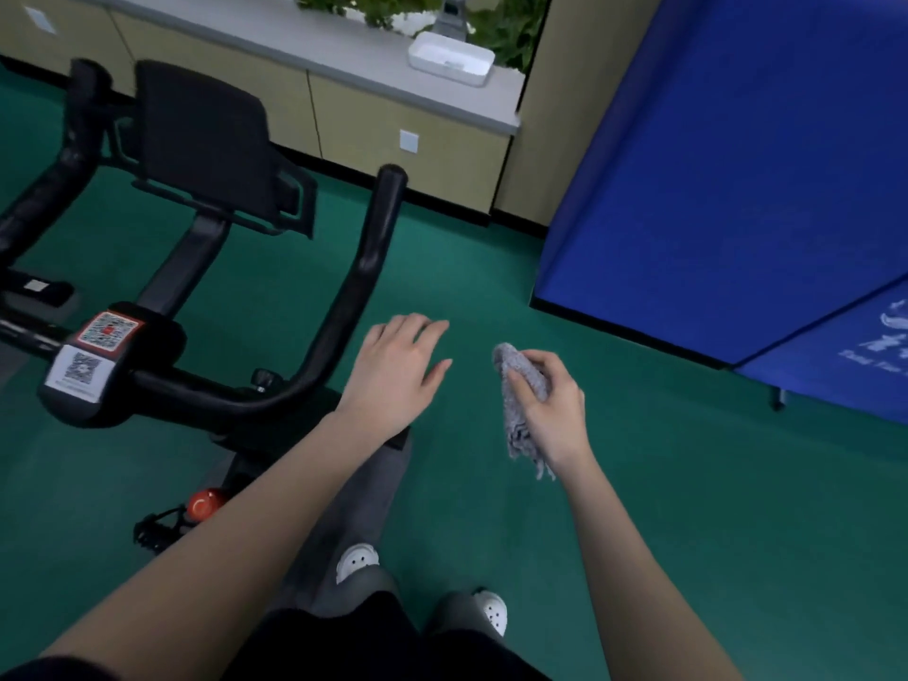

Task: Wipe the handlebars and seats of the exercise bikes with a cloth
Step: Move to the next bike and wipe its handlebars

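A black exercise bike stands at the left, its handlebars [344, 292] curving up toward a right grip end near the middle of the view. A black tablet holder [206, 145] rises behind the bars, and QR stickers [88, 356] cover the stem. No seat is in view. My left hand [398, 371] hovers flat and open just right of the right handlebar, touching nothing. My right hand [550, 410] grips a bunched grey cloth [521, 400] that hangs down, held in the air over the floor, apart from the bike.
Green floor [688, 508] spreads all around. A folded blue table-tennis table [737, 164] stands at the right. Beige cabinets with a grey counter [344, 56], a white tray [451, 59] and plants line the back wall. A red knob [204, 503] and a pedal [157, 528] sit low on the bike.
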Available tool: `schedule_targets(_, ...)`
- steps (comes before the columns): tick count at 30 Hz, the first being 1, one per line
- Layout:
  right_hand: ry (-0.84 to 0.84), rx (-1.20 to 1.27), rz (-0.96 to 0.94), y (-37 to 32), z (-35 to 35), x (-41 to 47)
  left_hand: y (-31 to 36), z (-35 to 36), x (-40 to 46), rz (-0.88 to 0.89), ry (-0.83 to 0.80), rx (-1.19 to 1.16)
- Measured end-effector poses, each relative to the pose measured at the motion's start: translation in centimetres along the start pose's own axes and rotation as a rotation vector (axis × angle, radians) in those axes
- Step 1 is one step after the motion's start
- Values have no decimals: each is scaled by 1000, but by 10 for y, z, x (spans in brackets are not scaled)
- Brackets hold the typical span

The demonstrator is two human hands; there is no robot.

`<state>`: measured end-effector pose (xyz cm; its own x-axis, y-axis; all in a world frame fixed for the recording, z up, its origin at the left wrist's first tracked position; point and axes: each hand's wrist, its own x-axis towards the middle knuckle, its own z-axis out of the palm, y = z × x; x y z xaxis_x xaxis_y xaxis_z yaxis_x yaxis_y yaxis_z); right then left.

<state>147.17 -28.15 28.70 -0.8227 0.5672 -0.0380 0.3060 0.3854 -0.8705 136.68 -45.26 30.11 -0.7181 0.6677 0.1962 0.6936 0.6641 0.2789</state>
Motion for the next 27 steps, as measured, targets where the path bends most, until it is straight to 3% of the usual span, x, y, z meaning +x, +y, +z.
schedule_targets(13,176,0,133,117,-180,-56,135,104,-5,-72,-502,106)
schedule_targets(19,114,29,138,129,-195,-37,138,111,-8,-170,-489,114)
schedule_targets(27,-2,18,63,117,-187,60,113,120,54,-268,-413,105)
